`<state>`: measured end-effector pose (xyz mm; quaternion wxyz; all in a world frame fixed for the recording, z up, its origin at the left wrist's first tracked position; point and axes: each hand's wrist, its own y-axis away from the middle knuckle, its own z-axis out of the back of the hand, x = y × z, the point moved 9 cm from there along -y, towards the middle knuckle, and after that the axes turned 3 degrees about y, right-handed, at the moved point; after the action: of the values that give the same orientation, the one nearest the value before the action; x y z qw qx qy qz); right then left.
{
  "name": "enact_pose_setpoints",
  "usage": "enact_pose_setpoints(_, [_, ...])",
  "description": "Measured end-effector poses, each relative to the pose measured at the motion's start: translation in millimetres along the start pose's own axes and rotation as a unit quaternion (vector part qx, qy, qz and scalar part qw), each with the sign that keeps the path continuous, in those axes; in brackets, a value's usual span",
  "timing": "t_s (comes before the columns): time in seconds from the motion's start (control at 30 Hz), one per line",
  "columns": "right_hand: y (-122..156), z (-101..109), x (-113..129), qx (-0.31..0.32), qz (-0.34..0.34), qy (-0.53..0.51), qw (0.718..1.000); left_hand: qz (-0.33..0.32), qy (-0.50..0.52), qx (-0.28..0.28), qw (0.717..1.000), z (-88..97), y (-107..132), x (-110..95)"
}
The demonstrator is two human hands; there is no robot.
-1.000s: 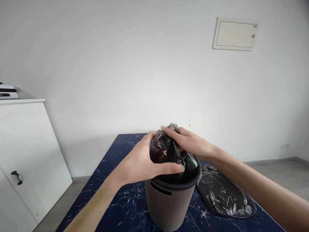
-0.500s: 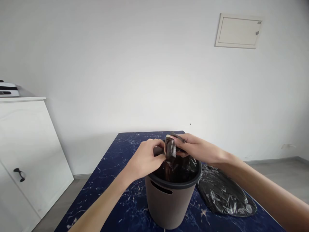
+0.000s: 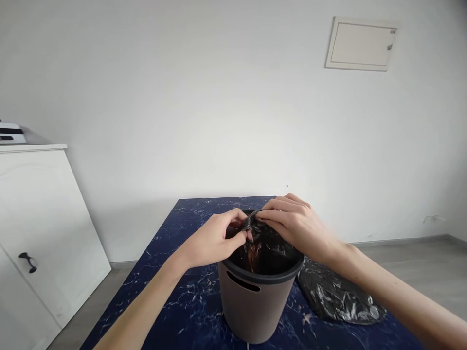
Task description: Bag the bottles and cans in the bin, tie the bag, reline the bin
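A grey-brown trash can (image 3: 253, 308) with a dark rim and a slot handle stands upright on the blue marbled table. Inside it sits a thin black garbage bag (image 3: 272, 248), its top gathered and twisted near the rim. My left hand (image 3: 219, 236) pinches the gathered bag top from the left, thumb and fingers closed on the plastic. From the right, my right hand (image 3: 292, 221) grips the same twisted part, fingers bent over it with the palm down. What lies under the bag is hidden.
Another black plastic bag (image 3: 341, 296) lies spread on the table (image 3: 189, 291), right of the can. A white cabinet (image 3: 40, 218) stands at left with a white device (image 3: 11, 133) on top. Behind the table is a white wall with a panel box (image 3: 361, 44).
My right hand has turned palm down over the bag. The bag top, upright between my hands before, is now lower and twisted over. The can has stayed in place.
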<state>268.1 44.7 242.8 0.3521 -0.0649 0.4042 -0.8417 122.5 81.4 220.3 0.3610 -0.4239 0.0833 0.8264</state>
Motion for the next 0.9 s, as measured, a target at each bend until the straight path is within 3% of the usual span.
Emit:
enact_pose_setpoints(0.07, [-1, 7, 4, -0.057, 0.009, 0.035, 0.998, 0.005, -0.006, 0.012, 1.0, -0.6, 3, 1])
enact_pose_setpoints(0.17, [-4, 15, 12, -0.119, 0.022, 0.053, 0.991, 0.016, -0.003, -0.03, 0.999, 10.5, 3, 9])
enact_pose_setpoints(0.23, [-5, 18, 17, -0.134, 0.029, 0.051, 0.989, 0.01, 0.006, -0.053, 0.999, 16.2, 0, 14])
enact_pose_setpoints(0.37, [-7, 20, 24, -0.147, 0.038, 0.042, 0.988, -0.065, -0.004, -0.046, 0.997, 13.5, -10, 7])
enact_pose_setpoints(0.57, [-1, 21, 24, -0.114, 0.044, 0.004, 0.992, -0.091, -0.087, -0.126, 0.984, 26.3, -9, -3])
enact_pose_setpoints(0.7, [9, 20, 25, -0.06, 0.066, -0.028, 0.996, -0.103, -0.164, -0.136, 0.972, 32.4, -4, -2])
enact_pose_setpoints(0.9, [26, 29, 25, -0.049, 0.055, -0.049, 0.996, -0.123, -0.28, -0.137, 0.942, 37.3, -2, -2])
